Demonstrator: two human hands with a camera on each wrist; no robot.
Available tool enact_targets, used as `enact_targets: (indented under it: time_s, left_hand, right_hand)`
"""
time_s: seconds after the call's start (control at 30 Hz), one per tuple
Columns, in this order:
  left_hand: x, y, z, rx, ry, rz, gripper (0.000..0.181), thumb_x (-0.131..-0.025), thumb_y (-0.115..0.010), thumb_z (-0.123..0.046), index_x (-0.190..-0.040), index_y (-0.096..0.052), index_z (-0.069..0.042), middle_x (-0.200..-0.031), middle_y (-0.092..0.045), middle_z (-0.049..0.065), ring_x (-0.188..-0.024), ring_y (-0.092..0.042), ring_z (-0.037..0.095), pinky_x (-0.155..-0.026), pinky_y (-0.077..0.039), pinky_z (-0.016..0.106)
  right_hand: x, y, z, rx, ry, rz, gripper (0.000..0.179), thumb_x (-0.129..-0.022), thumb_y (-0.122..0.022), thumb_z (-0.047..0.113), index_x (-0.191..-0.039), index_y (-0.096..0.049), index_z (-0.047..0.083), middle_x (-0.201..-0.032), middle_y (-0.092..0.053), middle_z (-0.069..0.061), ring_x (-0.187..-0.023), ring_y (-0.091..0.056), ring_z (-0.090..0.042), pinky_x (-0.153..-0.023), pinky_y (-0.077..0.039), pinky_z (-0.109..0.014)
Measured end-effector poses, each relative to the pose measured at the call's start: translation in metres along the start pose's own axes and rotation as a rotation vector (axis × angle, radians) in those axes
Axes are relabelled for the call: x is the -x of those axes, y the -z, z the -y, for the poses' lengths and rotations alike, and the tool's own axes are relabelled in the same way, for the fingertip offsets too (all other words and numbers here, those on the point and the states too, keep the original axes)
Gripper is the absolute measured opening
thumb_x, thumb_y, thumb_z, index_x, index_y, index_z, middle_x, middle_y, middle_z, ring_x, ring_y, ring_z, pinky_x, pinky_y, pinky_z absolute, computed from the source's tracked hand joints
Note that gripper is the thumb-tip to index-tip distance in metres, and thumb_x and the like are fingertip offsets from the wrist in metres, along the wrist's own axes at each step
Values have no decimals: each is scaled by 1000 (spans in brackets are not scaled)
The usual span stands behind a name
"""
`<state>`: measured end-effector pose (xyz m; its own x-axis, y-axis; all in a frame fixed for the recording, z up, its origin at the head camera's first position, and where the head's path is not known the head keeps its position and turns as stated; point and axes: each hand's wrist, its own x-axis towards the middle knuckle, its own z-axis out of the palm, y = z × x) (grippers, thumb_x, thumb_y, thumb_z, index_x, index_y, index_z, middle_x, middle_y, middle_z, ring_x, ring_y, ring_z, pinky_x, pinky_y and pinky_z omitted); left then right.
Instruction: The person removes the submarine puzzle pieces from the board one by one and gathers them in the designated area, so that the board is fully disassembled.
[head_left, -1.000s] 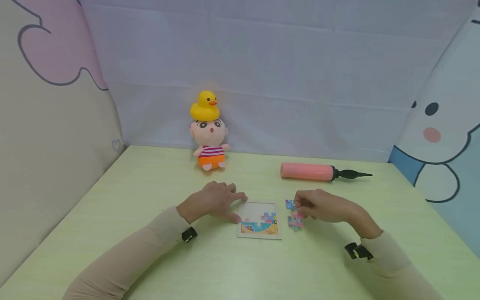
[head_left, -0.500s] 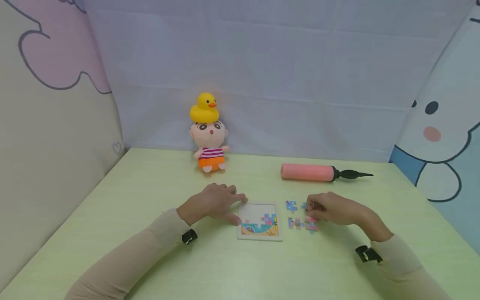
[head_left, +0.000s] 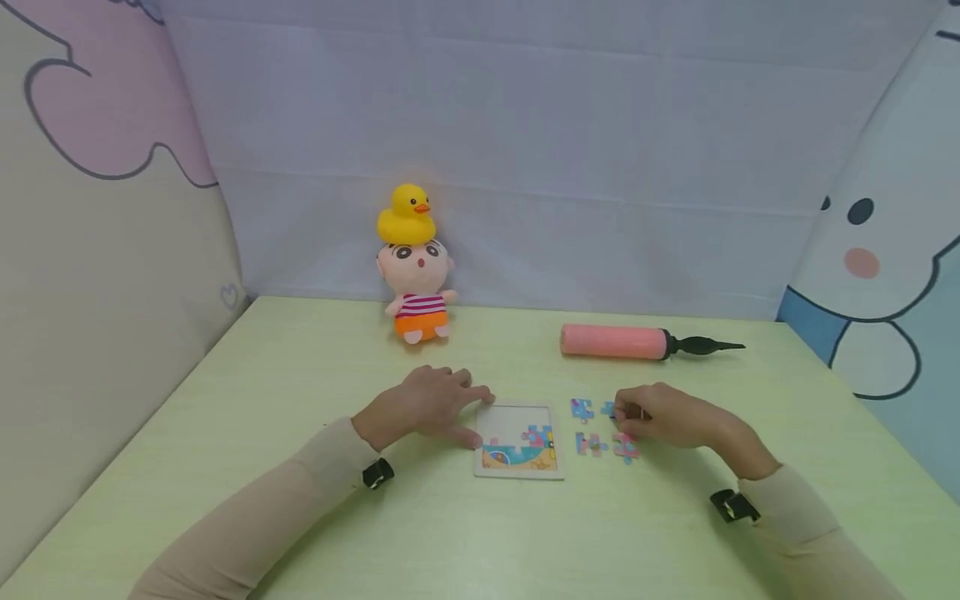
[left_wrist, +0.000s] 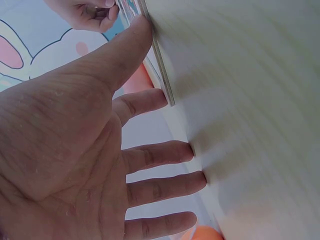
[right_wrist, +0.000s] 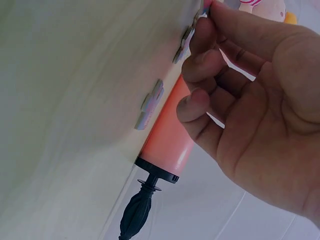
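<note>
My left hand [head_left: 431, 404] lies at the left side of a small puzzle tray [head_left: 519, 478], thumb and forefinger touching its edge. In the left wrist view the fingers [left_wrist: 157, 152] are spread, their tips at the tabletop. The tray is partly filled, with a beach picture along its bottom and a pale bare area above. My right hand [head_left: 663, 415] is right of the tray among loose puzzle pieces. Its thumb and forefinger pinch a small puzzle piece [right_wrist: 206, 6], mostly hidden by the fingertips. Other puzzle pieces [right_wrist: 150, 106] lie on the table beneath this hand.
Loose pieces [head_left: 591, 444] lie between the tray and my right hand. Behind them is a pink hand pump [head_left: 615, 342] with a black nozzle end. At the back left, a plush doll [head_left: 422, 304] sits with a yellow rubber duck [head_left: 407, 218] on its head.
My right hand has moved right, away from the tray, uncovering more loose pieces, then slowed almost to a stop. My left hand has stayed at the tray's edge.
</note>
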<state>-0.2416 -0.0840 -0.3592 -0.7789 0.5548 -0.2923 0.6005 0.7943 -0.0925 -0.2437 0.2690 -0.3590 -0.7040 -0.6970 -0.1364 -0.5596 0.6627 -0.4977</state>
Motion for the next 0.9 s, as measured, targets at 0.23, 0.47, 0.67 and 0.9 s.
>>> enact_targets:
  time_s: [0.23, 0.47, 0.67, 0.9]
  left_hand:
    - [0, 0, -1, 9, -7, 5, 68, -88, -63, -64, -147, -47, -36, -132, -56, 3, -110, -58, 23, -87, -48, 38]
    - [0, 0, -1, -1, 4, 11, 68, -88, -63, -65, -148, -46, -37, -132, -56, 2, -109, -57, 23, -88, -48, 38]
    - [0, 0, 0, -4, 0, -1, 68, -88, -62, -65, -148, -47, -37, -132, -56, 2, -109, -57, 23, -88, -48, 38]
    - [0, -1, 1, 1, -2, -1, 68, -88, -62, -65, -147, -46, -37, -132, -56, 3, -109, -58, 23, -87, -48, 38]
  right_hand:
    - [0, -2, 2, -4, -17, -15, 7, -97, -65, 9, -93, -59, 12, -80, -55, 7, -71, -49, -7, -63, -43, -25]
    - [-3, -3, 3, 5, -12, -19, 5, -97, -65, 7, -97, -61, 10, -79, -57, 6, -70, -50, -6, -63, -44, -24]
    - [-9, -4, 13, -46, 22, -10, 4, -97, -64, 7, -99, -62, 9, -74, -59, 5, -65, -52, -6, -61, -44, -25]
    - [-19, -7, 27, -60, 26, 21, 5, -99, -62, 11, -104, -63, 10, -77, -60, 5, -60, -54, -8, -60, -47, -26]
